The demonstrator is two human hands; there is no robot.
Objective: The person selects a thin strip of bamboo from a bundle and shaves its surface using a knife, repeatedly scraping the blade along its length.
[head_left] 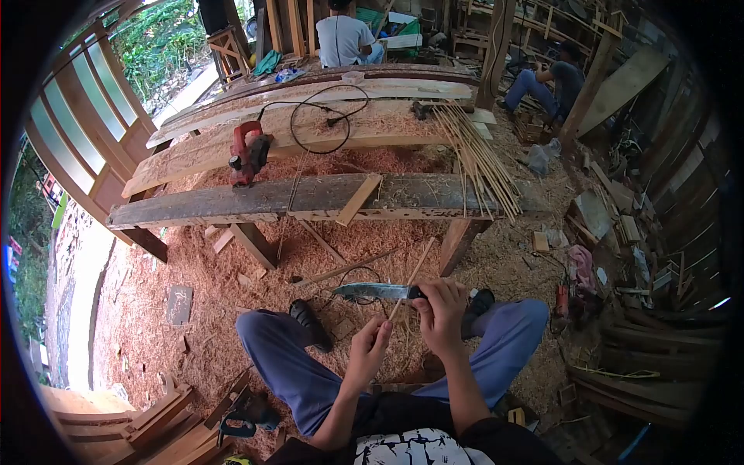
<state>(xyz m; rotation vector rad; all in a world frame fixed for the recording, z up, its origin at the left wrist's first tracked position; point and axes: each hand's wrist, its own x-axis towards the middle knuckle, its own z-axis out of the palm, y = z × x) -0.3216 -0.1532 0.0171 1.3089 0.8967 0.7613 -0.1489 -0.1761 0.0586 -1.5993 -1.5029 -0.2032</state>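
Observation:
My right hand [442, 310] is closed around the dark handle of a knife [373, 291], whose blade points left. In my left hand [368, 346] is a thin wooden stick [421, 261], gripped near its lower end and slanting up and away to the right. The blade crosses the stick just above my left fingers; whether it bites into the wood cannot be made out. Both hands are held between my bent knees, above the shavings. A bundle of similar thin sticks [484, 167] lies on the bench ahead to the right.
A red electric planer [248, 153] stands on the plank bench [194, 203], its black cord looped behind. A short wood block [359, 199] lies on the bench. Shavings [209, 291] cover the floor. Timber pieces [159, 422] are at lower left. Two people [341, 40] sit farther back.

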